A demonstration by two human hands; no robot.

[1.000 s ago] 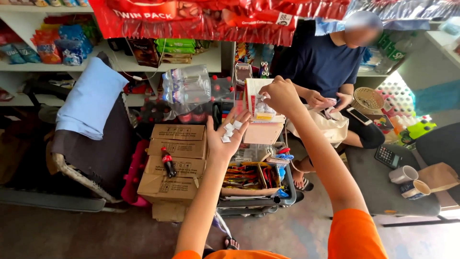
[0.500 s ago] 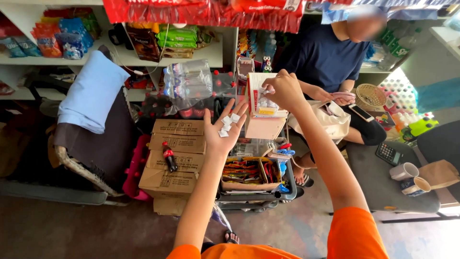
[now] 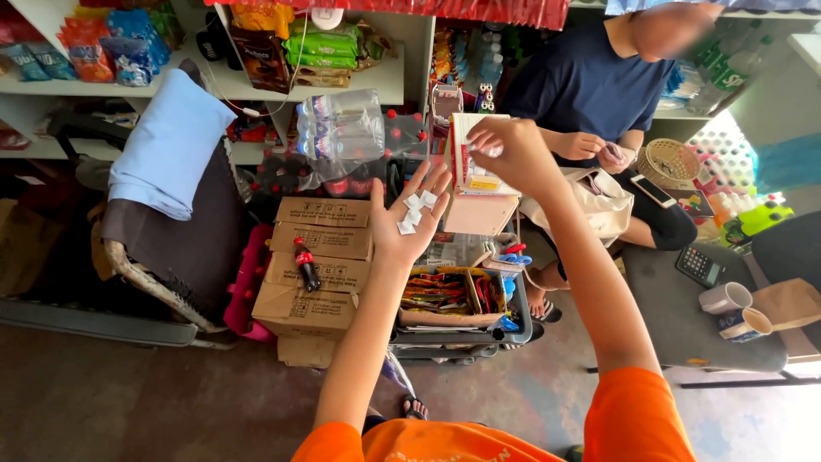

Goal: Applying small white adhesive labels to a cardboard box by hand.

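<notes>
My left hand is held palm up with its fingers apart, and several small white pieces lie on the palm. My right hand is raised beside it, fingers curled and pinched at the top of an upright white and red box. That box stands on a plain cardboard box. Whether the right fingers hold a white piece is unclear.
A person in a dark blue shirt sits opposite, hands together over a cream bag. Stacked cardboard cartons with a small dark bottle, a crate of packets, shelves of snacks, a chair, and a grey table with cups and a calculator surround us.
The view has dropped and closed in. My left palm stays open with the white pieces; my right hand has shifted slightly lower, still at the top of the white and red box.
</notes>
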